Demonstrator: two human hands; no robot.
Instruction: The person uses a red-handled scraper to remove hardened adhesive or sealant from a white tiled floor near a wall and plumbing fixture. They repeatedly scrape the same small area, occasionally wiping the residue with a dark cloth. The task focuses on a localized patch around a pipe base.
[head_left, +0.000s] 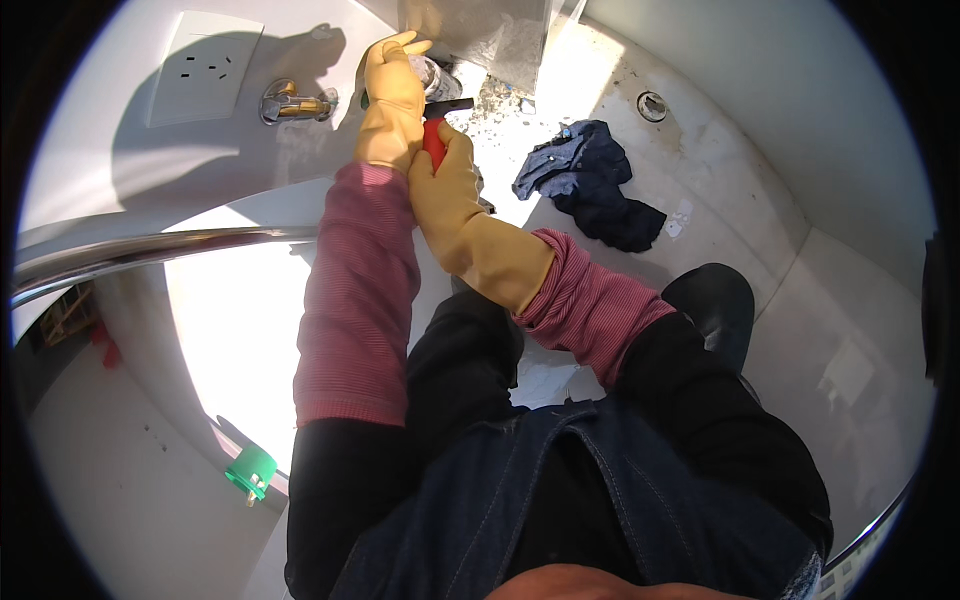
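Both my hands wear yellow rubber gloves with striped pink-red sleeves. My right hand (444, 161) grips the red handle (434, 142) of a scraper-like tool, whose dark flat head (450, 107) points up and to the right. My left hand (395, 71) is just above and to the left, against the wall side, with some fingers extended beside a whitish, dirty cylindrical pipe or container (439, 79). Whether it touches that is unclear. A crumpled dark blue cloth (600, 184) lies on the pale floor to the right.
A brass-and-chrome valve (298, 106) and a white socket plate (210, 67) are on the left wall. A grey panel (502, 37) stands above debris (499, 101). A round floor drain (652, 106) is at the right. A metal rail (150, 246) curves at the left, above a green fitting (253, 471).
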